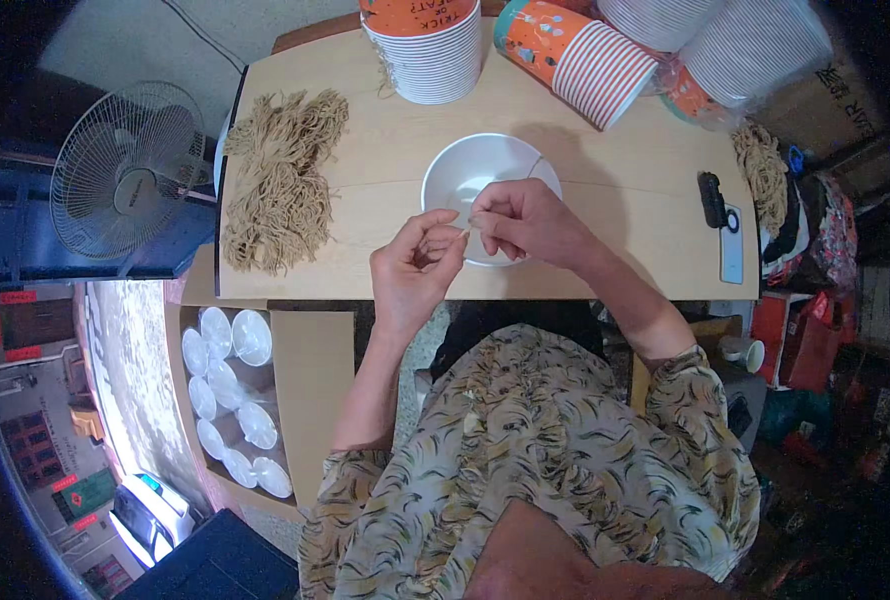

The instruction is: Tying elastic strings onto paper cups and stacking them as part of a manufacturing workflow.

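Observation:
A round white paper bucket [445, 172] stands before me on the table, its open top facing up. My left hand [420, 258] is at its near left rim, with thumb and fingers pinched together. Over the near side of the bucket my right hand [530, 222] is closed in a pinch too, its fingertips almost meeting the left ones. Something small and pale shows between the fingertips, too small to name. A thin tan strand [536, 168] shows at the bucket's far right rim. Both hands hide part of the bucket's near side.
Tan cord bundles [283, 185] lie at the table's left. Stacked buckets [427, 62] stand at the back, with orange-printed stacks [575, 60] lying right of them. A phone [731, 245] lies near the right edge. Left below are a carton of clear cups [227, 365] and a fan [130, 180].

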A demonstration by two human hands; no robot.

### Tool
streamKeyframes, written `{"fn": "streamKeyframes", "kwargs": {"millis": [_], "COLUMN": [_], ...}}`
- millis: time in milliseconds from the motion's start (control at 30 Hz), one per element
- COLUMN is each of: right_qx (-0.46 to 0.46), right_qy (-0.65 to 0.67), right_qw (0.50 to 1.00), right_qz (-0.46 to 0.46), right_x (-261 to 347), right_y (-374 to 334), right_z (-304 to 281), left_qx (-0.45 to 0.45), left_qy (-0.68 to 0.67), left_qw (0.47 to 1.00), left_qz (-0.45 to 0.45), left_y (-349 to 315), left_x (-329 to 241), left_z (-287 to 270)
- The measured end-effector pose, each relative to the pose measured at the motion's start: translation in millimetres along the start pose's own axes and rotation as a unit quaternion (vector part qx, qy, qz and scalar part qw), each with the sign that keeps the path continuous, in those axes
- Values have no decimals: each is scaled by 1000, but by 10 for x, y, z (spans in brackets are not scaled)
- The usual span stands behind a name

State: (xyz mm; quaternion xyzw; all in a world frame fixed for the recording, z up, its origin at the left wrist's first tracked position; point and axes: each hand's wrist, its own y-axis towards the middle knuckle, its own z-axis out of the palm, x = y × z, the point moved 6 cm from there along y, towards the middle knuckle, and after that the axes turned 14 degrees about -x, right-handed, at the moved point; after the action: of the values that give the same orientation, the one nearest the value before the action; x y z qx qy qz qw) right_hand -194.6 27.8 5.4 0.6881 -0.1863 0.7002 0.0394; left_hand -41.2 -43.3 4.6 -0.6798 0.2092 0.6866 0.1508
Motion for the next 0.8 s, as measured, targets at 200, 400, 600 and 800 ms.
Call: {"fn": "streamKeyframes", "kwargs": {"millis": [200,400,600,800], "right_qx": [-27,-32,-53,-61], "right_qy": [8,13,10,17], "right_qw": [1000,999,999,997], "right_qz": [3,4,-7,-34], "right_x": [40,45,43,72], "right_y": [-45,-44,-35,-16], "right_z": [-55,-70,-82,-80], "left_qx": [-16,-25,-21,-21], "left_qy": [59,75,55,38], "left_qw": [997,996,998,999], "left_qz": [37,38,31,25], "left_y": [-22,-16,-14,22], "left_x": [-156,-80,-82,-67], "left_z": [129,106,117,117]}}
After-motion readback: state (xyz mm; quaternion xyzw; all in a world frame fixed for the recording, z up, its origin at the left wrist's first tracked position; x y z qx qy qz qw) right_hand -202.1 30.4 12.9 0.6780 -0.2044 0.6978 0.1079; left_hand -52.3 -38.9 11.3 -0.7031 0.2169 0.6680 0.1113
